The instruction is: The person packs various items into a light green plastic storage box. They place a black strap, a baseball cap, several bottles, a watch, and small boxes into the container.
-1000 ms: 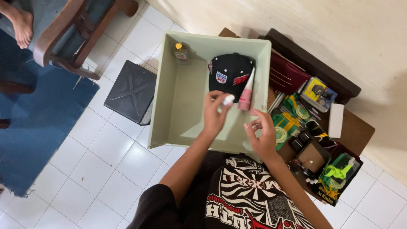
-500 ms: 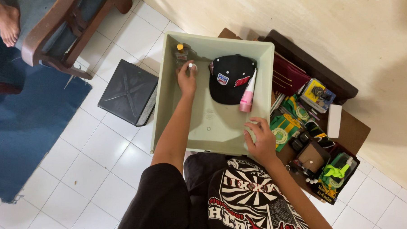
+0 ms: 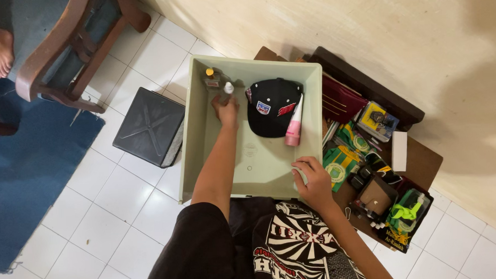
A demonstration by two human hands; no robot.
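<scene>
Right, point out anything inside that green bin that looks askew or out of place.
Only the pink tube stands out: it leans slanted against the black cap rather than lying flat. The left hand holds a small white-capped bottle upright beside the yellow-capped bottle. Nothing looks spilled.

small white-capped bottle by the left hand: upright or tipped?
Upright: the white-capped bottle stands cap-up in the bin's far corner, left hand on it.

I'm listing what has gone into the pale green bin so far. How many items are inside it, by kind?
Inside the pale green bin:
Small bottles: 2, a yellow-capped bottle and a white-capped bottle at the left hand
Black cap: 1
Pink tube: 1
Total: 4
</scene>
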